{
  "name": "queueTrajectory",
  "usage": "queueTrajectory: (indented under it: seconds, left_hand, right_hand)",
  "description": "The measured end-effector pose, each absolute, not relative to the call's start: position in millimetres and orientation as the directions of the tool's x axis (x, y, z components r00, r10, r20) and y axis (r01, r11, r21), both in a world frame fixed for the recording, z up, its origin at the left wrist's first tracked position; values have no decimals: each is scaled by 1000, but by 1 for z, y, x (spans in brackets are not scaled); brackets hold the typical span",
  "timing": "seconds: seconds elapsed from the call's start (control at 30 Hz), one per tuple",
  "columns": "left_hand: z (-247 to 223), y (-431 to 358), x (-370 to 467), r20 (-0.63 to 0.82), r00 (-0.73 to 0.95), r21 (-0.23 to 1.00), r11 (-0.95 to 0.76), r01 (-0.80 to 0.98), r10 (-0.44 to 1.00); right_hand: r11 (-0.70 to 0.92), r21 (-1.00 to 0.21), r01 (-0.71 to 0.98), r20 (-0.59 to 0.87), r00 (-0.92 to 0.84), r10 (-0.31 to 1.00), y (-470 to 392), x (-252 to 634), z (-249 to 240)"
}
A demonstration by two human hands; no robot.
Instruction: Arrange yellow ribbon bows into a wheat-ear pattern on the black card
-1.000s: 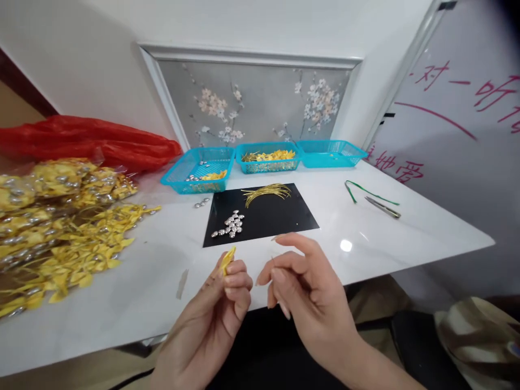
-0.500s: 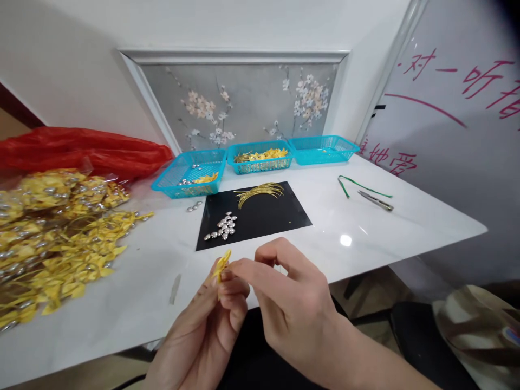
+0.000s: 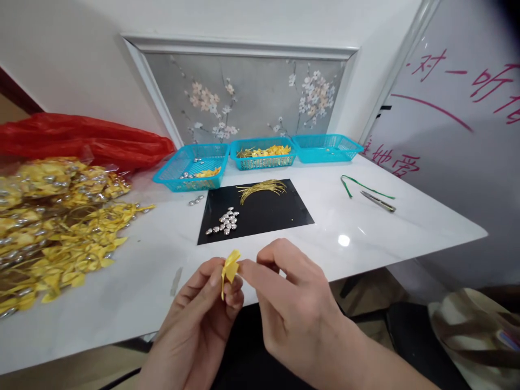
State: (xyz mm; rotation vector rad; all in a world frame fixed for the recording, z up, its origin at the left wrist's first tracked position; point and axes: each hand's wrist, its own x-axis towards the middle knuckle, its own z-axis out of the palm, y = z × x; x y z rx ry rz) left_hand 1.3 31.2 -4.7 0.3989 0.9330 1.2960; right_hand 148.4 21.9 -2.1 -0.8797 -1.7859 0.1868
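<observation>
Between the fingertips of my left hand is a small yellow ribbon flower, held upright above the table's front edge. My right hand is curled, its index finger and thumb reaching the flower's right side; whether they pinch a part of it is hidden behind the fingers. Just beyond, a black mat carries a cluster of silver beads on its left and a bundle of gold wires at its back.
Blue baskets stand along the wall: one with beads and yellow pieces, one with yellow pieces, one at right. Finished-looking yellow flower strands and a red bag fill the left. Thread snips and green ribbon lie right.
The yellow flower has turned and shows more of its broad petal face. My left fingers have shifted their hold slightly, and the whole view has tilted a little.
</observation>
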Motion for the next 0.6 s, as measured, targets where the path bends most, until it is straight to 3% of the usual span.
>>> queueTrajectory:
  seconds: [0.23, 0.47, 0.6]
  left_hand:
    - [-4, 23, 1, -169, -53, 895, 131, -427, 984]
    - [0, 15, -2, -143, 7, 925, 136, -354, 990]
    - [-4, 15, -5, -169, 53, 920, 177, -349, 984]
  right_hand:
    - [702, -594, 393, 718, -133, 683, 20, 157, -9]
    - [633, -766, 114, 625, -101, 774, 22, 157, -27]
    - [618, -783, 72, 613, -85, 786, 21, 155, -33]
